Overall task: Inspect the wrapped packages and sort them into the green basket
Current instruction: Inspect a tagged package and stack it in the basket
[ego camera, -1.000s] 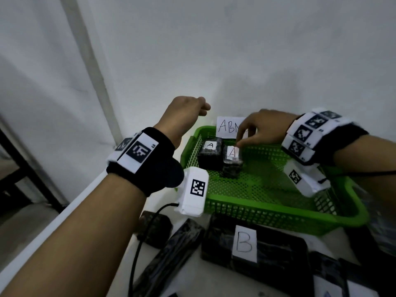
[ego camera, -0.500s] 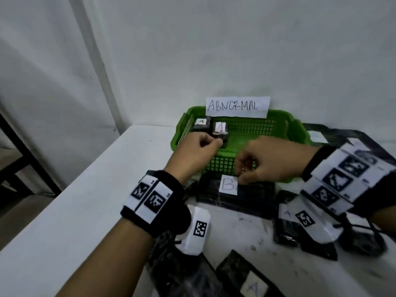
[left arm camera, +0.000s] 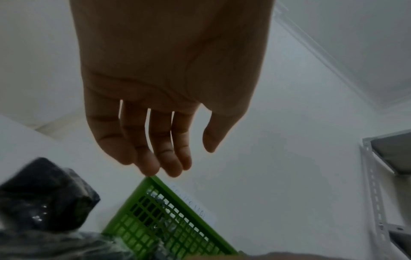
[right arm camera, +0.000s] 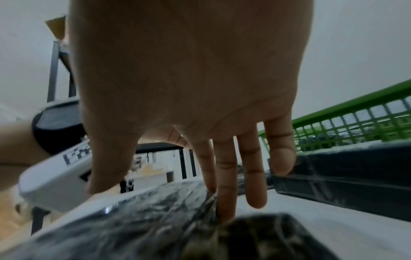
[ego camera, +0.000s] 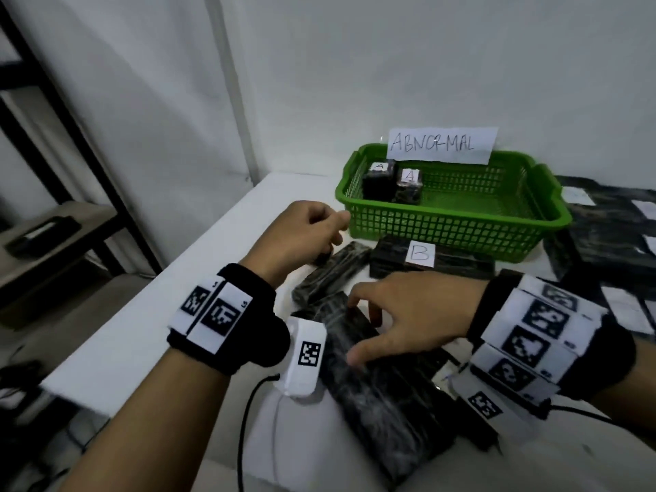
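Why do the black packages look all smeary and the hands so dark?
Head view: the near package is streaked with motion blur, while the basket stays fairly sharp. Left wrist view: the left hand is dim against the bright wall. Right wrist view: the right hand is shadowed too, and the package below it is blurred, with small glints on its wrap.

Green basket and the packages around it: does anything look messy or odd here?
Mostly tidy: two A-labelled packages stand upright in the green basket. On the table the black wrapped packages lie jumbled at different angles.
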Action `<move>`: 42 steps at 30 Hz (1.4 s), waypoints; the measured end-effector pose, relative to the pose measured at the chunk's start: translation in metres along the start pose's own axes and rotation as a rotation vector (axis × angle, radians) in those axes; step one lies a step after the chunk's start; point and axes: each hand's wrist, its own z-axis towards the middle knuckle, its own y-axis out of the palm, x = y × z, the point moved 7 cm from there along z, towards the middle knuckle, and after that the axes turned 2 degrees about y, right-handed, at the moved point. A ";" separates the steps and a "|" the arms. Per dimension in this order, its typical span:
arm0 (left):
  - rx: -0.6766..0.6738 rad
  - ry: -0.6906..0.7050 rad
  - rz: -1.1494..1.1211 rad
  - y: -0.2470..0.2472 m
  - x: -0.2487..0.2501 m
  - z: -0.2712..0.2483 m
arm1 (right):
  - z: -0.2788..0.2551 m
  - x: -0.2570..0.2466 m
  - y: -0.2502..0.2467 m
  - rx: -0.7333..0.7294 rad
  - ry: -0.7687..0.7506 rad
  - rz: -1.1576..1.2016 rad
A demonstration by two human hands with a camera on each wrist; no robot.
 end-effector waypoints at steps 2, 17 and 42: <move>-0.036 -0.049 0.059 -0.003 -0.010 -0.013 | 0.004 -0.009 0.004 -0.007 0.039 -0.054; -0.116 -0.216 -0.038 0.000 -0.039 -0.041 | 0.014 0.007 0.019 0.079 0.275 0.440; 0.169 0.146 -0.993 -0.003 0.039 -0.007 | -0.056 0.089 -0.073 0.967 0.214 0.971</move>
